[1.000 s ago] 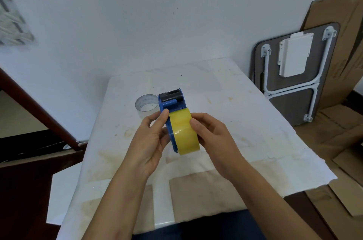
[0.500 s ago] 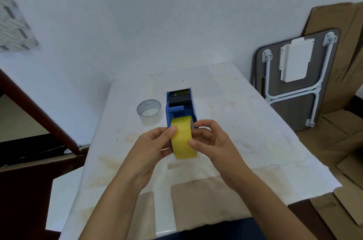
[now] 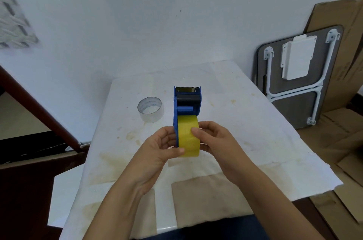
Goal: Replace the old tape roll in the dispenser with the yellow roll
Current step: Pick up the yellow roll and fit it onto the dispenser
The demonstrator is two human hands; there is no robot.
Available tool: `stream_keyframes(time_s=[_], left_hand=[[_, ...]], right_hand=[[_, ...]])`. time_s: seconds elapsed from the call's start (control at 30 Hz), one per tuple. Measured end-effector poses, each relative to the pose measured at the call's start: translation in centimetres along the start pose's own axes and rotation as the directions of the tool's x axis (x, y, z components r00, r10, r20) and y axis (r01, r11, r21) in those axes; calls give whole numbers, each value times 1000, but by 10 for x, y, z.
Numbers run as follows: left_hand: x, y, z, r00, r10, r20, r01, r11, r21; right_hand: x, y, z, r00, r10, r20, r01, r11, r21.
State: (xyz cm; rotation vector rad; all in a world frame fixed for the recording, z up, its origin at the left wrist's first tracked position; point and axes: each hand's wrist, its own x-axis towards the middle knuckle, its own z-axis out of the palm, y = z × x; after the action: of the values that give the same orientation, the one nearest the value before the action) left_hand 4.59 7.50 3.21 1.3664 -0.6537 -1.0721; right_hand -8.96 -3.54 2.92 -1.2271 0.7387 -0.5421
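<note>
i see the yellow roll (image 3: 188,137) seated in the blue dispenser (image 3: 186,102), held above the surface (image 3: 245,122); left hand (image 3: 157,151) and right hand (image 3: 214,139) fingers grip it. the old roll (image 3: 150,109) sits left of the dispenser.

The tape dispenser (image 3: 187,102) at frame centre is bright blue with a dark grey roller and a silvery toothed blade. The roll (image 3: 188,135) seated in it is translucent yellow. The old roll (image 3: 150,109), to its left, is clear with a whitish core. The surface (image 3: 245,122) is white, blotched with yellowish-brown stains.
</note>
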Motion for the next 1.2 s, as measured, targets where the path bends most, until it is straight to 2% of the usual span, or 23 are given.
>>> stream_keyframes(time_s=[0.1,0.27,0.37,0.53,0.73,0.9,0.97,1.03,1.13,1.2], left_hand=[[0,1,-1,1000,-8,8,8,999,-46],[5,1,0,996,-44,-77,36,994,-101],[3,-1,-1,997,-41,-69,31,989,-142],[0,-5,-6,1000,-4,-30,2,998,-56],[0,-4,-1,999,-32,-15,31,995,-97],[-1,-6,-3,998,-41,-44,41,999,7],[-2,-8,-4,998,-38,-42,38,999,5],[-2,-9,-3,999,-36,-39,36,999,11],[-1,-10,-1,999,-39,-23,39,999,9],[-2,-10,-2,999,-40,-16,40,999,6]], right_hand=[[-3,1,-2,999,-19,46,20,1000,-9],[-6,5,-3,992,-31,124,34,999,-23],[-5,6,-2,993,-48,109,54,997,-53],[1,3,0,1000,-8,-9,7,998,-56],[0,6,0,998,-40,57,41,999,-18],[-4,13,-5,992,-55,112,61,997,-56],[-4,11,-3,990,-130,44,136,977,-162],[-3,9,-1,961,-276,-33,247,902,-354],[0,7,1,908,-419,-8,343,756,-557],[2,7,0,900,-437,-2,354,732,-582]])
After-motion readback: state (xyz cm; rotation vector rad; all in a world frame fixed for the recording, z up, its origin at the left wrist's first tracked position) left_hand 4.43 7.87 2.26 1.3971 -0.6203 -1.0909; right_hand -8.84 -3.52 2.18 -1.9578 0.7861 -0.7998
